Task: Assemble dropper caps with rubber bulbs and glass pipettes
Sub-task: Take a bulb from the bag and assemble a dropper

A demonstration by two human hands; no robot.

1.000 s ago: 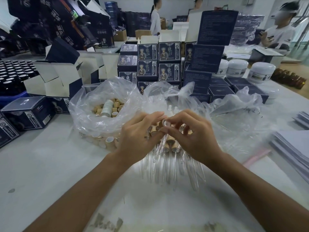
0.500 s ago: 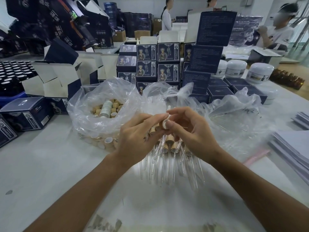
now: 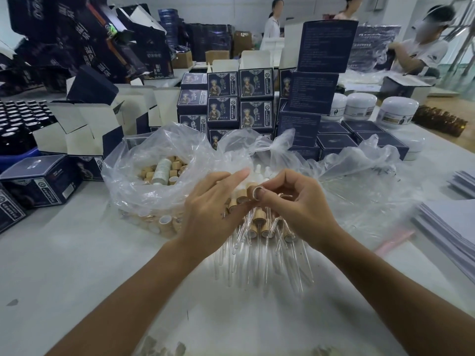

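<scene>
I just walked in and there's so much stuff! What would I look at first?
Probably the two hands in the middle: the right hand pinches a little wooden cap, and the left hand is beside it with straight fingers. Just under them lies a fan of glass pipettes with caps on. To the left, a clear bag is full of loose caps, and behind it stands a stack of dark blue boxes.
</scene>
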